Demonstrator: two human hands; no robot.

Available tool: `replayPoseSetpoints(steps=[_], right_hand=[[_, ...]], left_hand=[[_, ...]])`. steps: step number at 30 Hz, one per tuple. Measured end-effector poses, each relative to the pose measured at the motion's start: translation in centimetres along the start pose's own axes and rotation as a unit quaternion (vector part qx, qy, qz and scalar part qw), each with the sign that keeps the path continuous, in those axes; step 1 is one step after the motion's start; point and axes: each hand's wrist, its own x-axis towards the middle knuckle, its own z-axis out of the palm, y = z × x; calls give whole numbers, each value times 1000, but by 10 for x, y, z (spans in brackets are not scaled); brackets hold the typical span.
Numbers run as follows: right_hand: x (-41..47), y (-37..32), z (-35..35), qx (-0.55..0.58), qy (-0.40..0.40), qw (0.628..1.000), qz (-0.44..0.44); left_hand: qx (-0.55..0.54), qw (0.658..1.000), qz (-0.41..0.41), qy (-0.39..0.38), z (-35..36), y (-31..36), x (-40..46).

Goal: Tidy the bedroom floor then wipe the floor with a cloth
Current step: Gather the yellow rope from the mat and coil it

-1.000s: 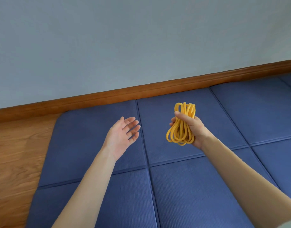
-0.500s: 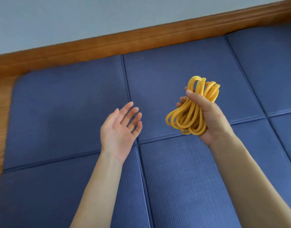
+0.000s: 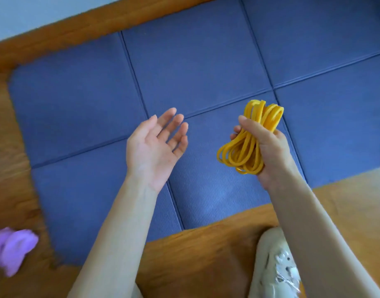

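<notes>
**Yellow band bundle in one hand, camera now looking way further down**

Biggest change from a second ago: the view has tipped down a lot. The grey wall filled the top half back then, now only a sliver of it shows in the top left corner, and the wooden skirting board [image 3: 111, 17] runs diagonally across the top. The near edge of the blue folding mat [image 3: 197, 67] is in view now, with bare wood floor [image 3: 202, 261] in front of it. A purple cloth [image 3: 10, 250] has also come into view on the floor by the mat's near left corner, pretty blurred. A knee in light trousers [image 3: 275, 265] shows at the bottom right too.

The hands look much as they did. The right hand [image 3: 268, 151] grips a coiled yellow band [image 3: 247, 145], thumb across the front and fingers curled round behind, held up above the mat, near its near edge. The bundle's long axis runs roughly upper right to lower left, one set of loop ends sticking out above the thumb and the others hanging below the fingers. The left hand [image 3: 152, 149] is held palm up just beside it, fingers relaxed and spread, holding nothing, not touching the band.

No brand, label or writing I can read anywhere.
</notes>
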Motion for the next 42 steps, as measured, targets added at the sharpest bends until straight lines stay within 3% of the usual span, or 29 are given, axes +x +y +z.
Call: replayPoseSetpoints(steps=[7, 12, 18, 23, 28, 35, 42], right_hand=[[-124, -125, -15, -54, 2, 998, -19], [-206, -216, 19, -16, 1, 999, -43], [-334, -331, 47, 72, 15, 996, -51], [-443, -413, 50, 77, 36, 992, -91], [-541, -470, 33, 87, 125, 977, -151], [-635, -510, 17, 179, 190, 940, -219], [-710, -555, -70, 240, 201, 909, -273]], left_hand=[[28, 999, -19, -10, 83, 51, -121], [93, 995, -12, -28, 153, 112, -217], [117, 990, 14, -82, 241, 202, -335], [133, 977, 47, -159, 318, 270, -437], [221, 941, 43, -251, 362, 312, -529], [367, 839, 45, -399, 426, 315, -620], [303, 828, 25, -470, 512, 268, -699]])
